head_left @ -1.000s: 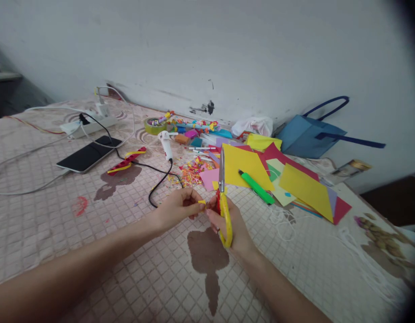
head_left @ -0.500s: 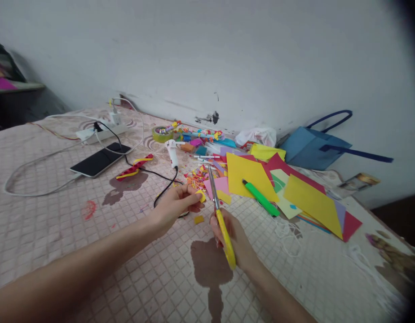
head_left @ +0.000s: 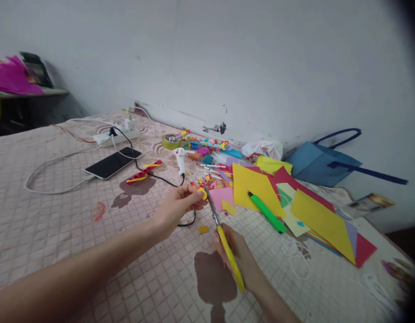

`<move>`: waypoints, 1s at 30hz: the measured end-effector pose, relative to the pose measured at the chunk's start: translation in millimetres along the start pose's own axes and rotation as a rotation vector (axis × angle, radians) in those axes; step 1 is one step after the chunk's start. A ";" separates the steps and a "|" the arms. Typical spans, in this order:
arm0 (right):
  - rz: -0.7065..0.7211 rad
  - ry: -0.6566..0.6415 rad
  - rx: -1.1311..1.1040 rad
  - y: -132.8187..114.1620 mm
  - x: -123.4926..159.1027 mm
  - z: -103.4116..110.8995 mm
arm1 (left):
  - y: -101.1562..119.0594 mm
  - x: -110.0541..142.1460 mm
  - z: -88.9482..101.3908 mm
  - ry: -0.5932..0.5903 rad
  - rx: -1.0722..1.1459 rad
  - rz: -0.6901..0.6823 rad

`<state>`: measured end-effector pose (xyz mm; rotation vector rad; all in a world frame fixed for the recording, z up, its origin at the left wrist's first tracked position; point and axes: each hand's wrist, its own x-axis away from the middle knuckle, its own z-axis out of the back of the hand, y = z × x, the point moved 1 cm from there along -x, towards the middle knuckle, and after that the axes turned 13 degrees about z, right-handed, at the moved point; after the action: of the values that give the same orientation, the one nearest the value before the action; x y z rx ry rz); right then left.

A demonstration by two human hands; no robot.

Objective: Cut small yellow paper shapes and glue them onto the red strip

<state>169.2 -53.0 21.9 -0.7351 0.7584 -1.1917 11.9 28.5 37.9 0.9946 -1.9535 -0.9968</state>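
- Small yellow piece (head_left: 203, 193): at left hand's (head_left: 175, 207) fingertips, pinched by thumb and finger. Grip looks OK; an edge grip should leave more to cut.
- Scissors (head_left: 224, 240): right hand (head_left: 237, 251) closed round the yellow handle, blades pointing away, tips just beside the piece. Blade gap: can't tell.
- Fingertips are near the blades; best feed the piece in, thumb clear, short snips, turning the piece rather than the scissors.
- Loose yellow scrap (head_left: 203, 229): on desk (head_left: 143, 269), between the hands; easy to mix up.
- Black cord (head_left: 194, 218): just beyond and below left hand, better kept off the blades.
- Glue gun (head_left: 179, 162): beyond left hand, avoid nudging.
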 end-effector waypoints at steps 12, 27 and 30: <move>0.001 0.014 -0.042 4.0 -1.3 -0.3 | 3.0 1.0 -1.2 0.024 0.036 0.029; -0.031 0.031 -0.157 12.5 1.1 -2.6 | 0.2 -1.4 1.8 0.018 -0.014 0.018; -0.066 0.076 -0.286 18.9 -1.4 -2.1 | -3.6 -2.3 1.6 -0.009 -0.133 0.069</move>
<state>177.1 -47.9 5.3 -0.9606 0.9880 -1.1883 12.7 29.6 33.6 0.8451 -1.8886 -1.0787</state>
